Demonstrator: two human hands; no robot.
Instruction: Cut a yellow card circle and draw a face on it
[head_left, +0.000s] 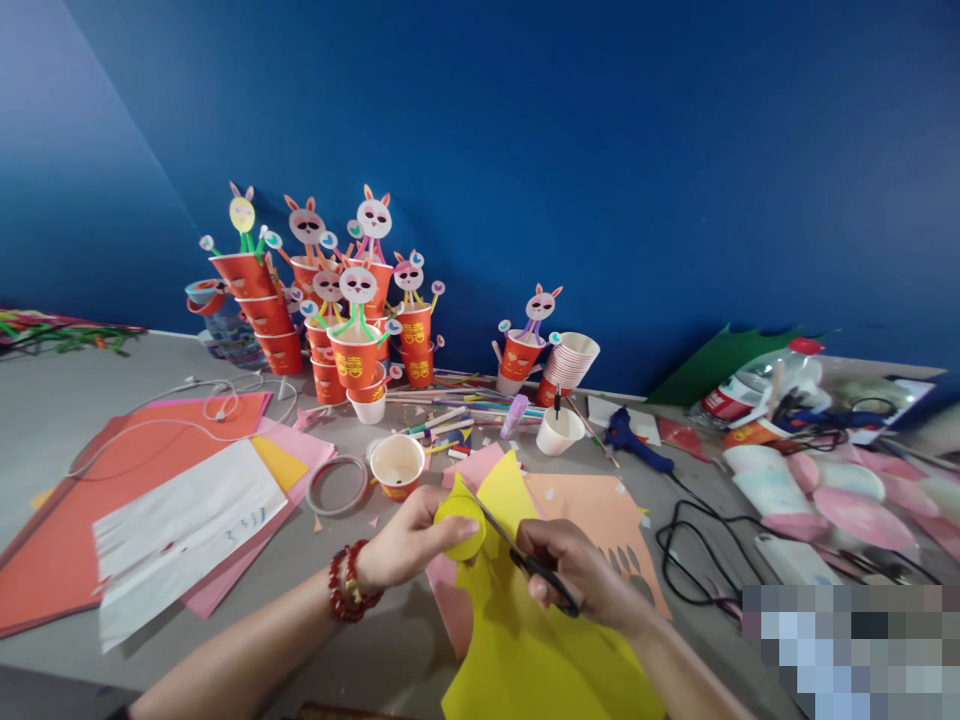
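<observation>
My left hand (420,535) pinches a small round yellow piece (462,528) between thumb and fingers, at the upper edge of a large yellow paper sheet (559,650). Black-handled scissors (551,585) are in my right hand (574,570), with fingers wrapped round the handles. Their blades point up and left and lie along the right side of the round piece. The yellow sheet hangs below both hands. Beneath it lie pink paper and a peach sheet (570,490) with cut-out shapes.
Stacked red cups (356,362) with rabbit figures stand at the back left. Nearer are a paper cup (397,465) and a tape roll (337,486). Red paper (45,560) lies left. Toward the right are a blue glue gun (637,440), its black cord and a plastic bottle (757,385).
</observation>
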